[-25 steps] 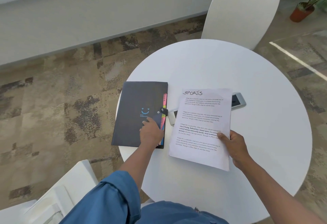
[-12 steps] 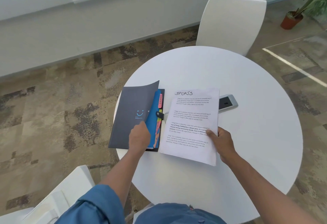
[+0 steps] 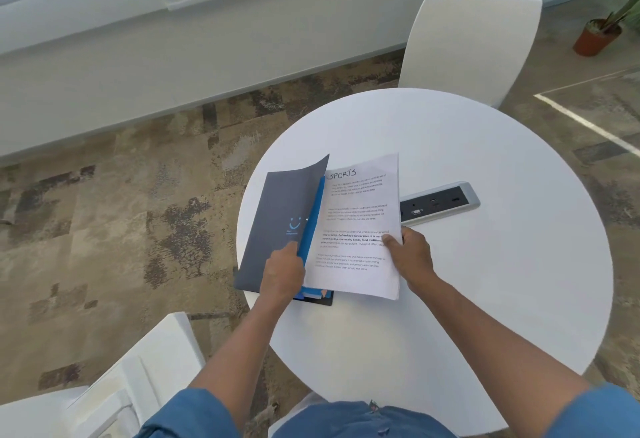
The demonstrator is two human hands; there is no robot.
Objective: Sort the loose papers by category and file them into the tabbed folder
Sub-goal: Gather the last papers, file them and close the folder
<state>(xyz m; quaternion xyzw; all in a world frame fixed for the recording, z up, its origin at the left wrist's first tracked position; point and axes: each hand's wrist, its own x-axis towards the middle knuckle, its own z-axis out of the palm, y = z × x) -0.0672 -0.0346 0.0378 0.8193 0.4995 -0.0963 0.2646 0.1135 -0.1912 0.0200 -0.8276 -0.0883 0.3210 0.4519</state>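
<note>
- Left hand (image 3: 282, 276) fingers pinched the matte grey folder (image 3: 277, 216) cover, curling it up.
- Right hand (image 3: 410, 254) fingers pinched the thin printed sheet (image 3: 360, 216) over the round, smooth white counter (image 3: 485, 264).

The paper (image 3: 360, 226) covers the folder's (image 3: 277, 223) tabs and the left end of the socket strip (image 3: 438, 204). Its small print is unreadable. The plant (image 3: 609, 18) at two o'clock is cut by the edge.

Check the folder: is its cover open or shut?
Open: the left hand lifts the folder cover, baring blue dividers beneath.
</note>
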